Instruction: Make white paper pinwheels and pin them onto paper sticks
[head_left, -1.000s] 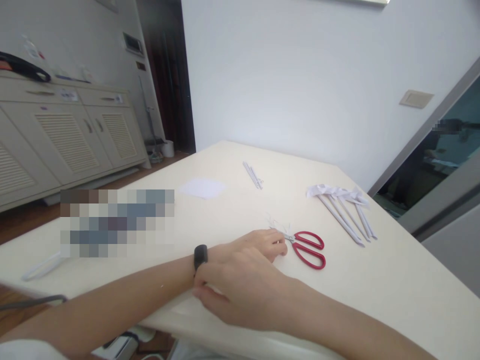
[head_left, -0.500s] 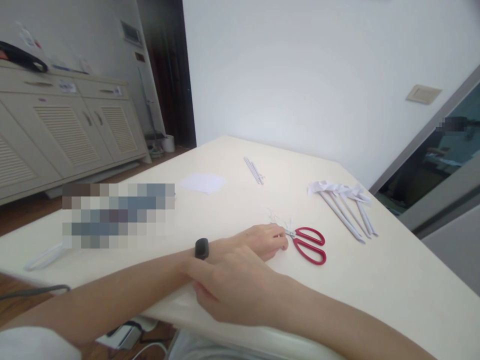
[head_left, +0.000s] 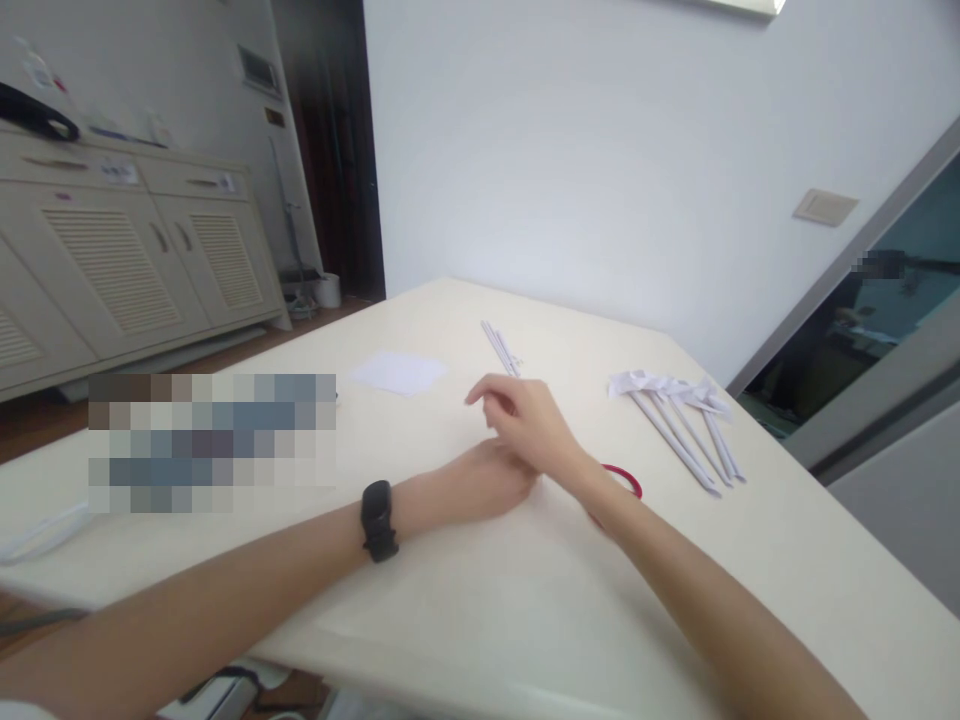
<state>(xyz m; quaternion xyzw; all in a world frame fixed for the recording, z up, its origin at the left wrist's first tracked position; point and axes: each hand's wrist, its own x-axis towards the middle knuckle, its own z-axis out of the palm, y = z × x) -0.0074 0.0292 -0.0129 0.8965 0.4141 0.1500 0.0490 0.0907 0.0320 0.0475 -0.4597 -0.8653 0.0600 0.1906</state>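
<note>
Red scissors (head_left: 630,475), mostly hidden, right of the unclenched right hand (head_left: 529,422); left hand (head_left: 476,485) beneath it, grip unclear.

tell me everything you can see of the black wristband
The black wristband goes around the wrist of the left hand. Its dark, smooth face is a rounded oblong, turned up toward the camera, with no lit display visible. The strap, also black, looks like rubber or plastic; its underside is hidden. The right hand lies farther forward, not touching it.
</note>
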